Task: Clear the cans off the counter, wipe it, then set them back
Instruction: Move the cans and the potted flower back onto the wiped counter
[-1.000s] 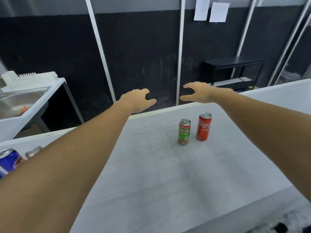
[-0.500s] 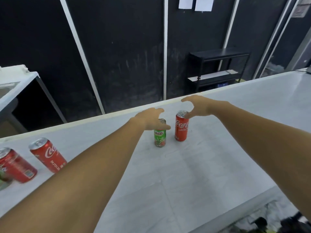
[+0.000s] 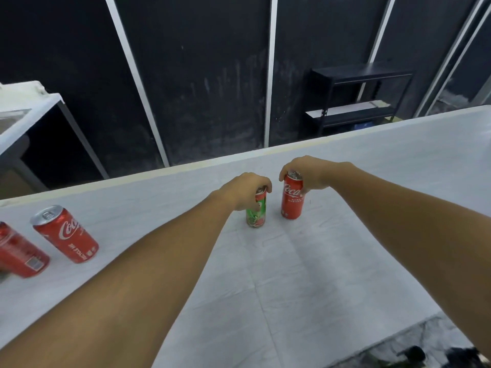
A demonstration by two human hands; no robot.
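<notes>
Two slim cans stand upright side by side in the middle of the white counter (image 3: 305, 274). My left hand (image 3: 243, 191) is wrapped over the top of the green Milo can (image 3: 255, 215), hiding its upper half. My right hand (image 3: 309, 172) grips the upper part of the red Coca-Cola can (image 3: 292, 201) from the right side. Both cans rest on the counter. Two more red cans stand at the far left: a Coca-Cola can (image 3: 65, 233) and another red can (image 3: 18, 254) cut off by the frame edge.
The counter's far edge (image 3: 186, 172) runs behind the cans, with dark wall panels beyond. A black shelf unit (image 3: 356, 96) stands behind the counter at right. A white sink unit (image 3: 24, 115) is at far left. The near counter edge drops to the floor at bottom right.
Both hands dropped from hovering above the cans and closed on them: left on the green Milo can, right on the red Coca-Cola can. The view tilted further down.
</notes>
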